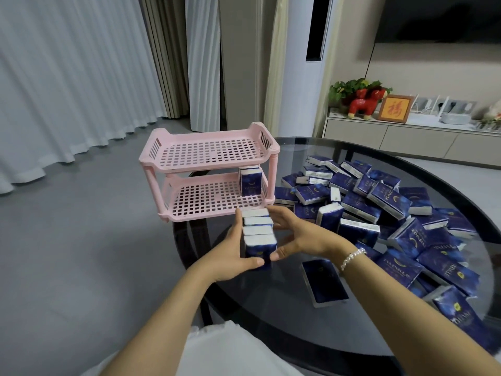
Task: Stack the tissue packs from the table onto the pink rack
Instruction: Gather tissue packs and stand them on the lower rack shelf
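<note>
Both hands clamped round row of four tissue packs [258, 234] just in front of pink rack [208, 169]: left hand [231, 253] gripping left side, right hand [295, 234] pressing right side, fingers curled. Two packs [250, 181] upright on lower shelf, right rear corner. Top shelf bare. Loose pile of packs [393, 213] on glass table [271, 308], right of rack; single flat pack [324, 282] near right wrist.

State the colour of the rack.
Pink rack, clearest in the head view.
</note>
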Motion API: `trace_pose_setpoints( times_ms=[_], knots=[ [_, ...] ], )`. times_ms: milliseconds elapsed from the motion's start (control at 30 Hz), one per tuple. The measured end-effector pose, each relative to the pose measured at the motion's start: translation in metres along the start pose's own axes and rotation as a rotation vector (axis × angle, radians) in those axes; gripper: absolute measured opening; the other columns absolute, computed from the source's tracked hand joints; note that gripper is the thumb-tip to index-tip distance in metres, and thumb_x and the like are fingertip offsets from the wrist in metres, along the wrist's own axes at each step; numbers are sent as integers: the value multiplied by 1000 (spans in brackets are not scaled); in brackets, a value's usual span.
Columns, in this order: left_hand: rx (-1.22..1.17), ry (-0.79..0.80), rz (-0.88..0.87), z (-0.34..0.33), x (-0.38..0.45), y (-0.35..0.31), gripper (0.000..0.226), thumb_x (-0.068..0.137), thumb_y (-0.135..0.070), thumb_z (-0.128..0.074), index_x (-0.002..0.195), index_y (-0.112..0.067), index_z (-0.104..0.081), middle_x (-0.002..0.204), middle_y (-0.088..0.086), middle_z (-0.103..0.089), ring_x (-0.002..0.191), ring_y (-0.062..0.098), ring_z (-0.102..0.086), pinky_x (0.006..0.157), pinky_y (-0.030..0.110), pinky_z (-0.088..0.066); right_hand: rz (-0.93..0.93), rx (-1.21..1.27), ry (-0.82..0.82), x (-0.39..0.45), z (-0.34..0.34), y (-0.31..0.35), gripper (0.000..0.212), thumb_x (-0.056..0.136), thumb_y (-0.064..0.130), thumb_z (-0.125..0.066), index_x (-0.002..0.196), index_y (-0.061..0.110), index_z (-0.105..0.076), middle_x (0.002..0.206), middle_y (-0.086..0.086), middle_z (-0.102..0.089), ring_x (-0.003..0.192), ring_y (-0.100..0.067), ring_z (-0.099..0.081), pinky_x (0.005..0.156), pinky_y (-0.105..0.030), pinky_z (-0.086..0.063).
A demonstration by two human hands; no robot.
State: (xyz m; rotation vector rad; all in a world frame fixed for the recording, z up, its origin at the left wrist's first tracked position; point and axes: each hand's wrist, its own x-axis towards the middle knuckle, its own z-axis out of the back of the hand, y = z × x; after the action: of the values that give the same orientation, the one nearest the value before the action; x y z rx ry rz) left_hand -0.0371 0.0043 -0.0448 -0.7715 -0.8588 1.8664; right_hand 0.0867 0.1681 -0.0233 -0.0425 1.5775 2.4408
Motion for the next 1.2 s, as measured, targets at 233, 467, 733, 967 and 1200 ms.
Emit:
trace_pose_setpoints(
  times_ms=[233,467,733,967,1200],
  knots=[
    [93,76,-44,-5,9,13,106,87,-31,-65,148,-26,21,158,-8,22,146,8,-4,120,32,-14,0,-17,15,1,-1,-4,96,69,6,-80,141,31,-23,139,13,-44,129,-5,-43,106,-33,-41],
    [-116,-88,-29,1,10,8,122,69,-34,-82,150,-34,9,149,-16,-24,137,2,-27,113,25,-25,17,102,18,3,5,-5,86,73,-2,-74,138,30,-28,139,7,-49,123,-17,-52,100,-34,-47],
    [-146,-142,-21,28,26,-1,107,60,-26,-89,142,-28,-21,132,-17,-46,124,4,-46,108,29,-38,87,128,12,20,17,9,87,77,0,-71,146,27,-27,140,4,-49,122,-23,-52,104,-40,-43],
    [-209,-218,9,61,71,1,109,55,-26,-89,141,-25,-22,127,-13,-50,119,11,-53,107,39,-42,65,179,-556,48,25,7,33,83,24,-69,111,13,-54,102,0,-64,92,-15,-63,75,-22,-53],
    [-230,-135,26,67,113,6,107,60,-19,-88,144,-24,-22,133,-6,-48,120,13,-51,94,30,-50,-2,77,-681,84,24,-5,20,94,18,-50,111,26,-57,108,8,-62,96,-16,-62,82,-34,-52]
  ],
)
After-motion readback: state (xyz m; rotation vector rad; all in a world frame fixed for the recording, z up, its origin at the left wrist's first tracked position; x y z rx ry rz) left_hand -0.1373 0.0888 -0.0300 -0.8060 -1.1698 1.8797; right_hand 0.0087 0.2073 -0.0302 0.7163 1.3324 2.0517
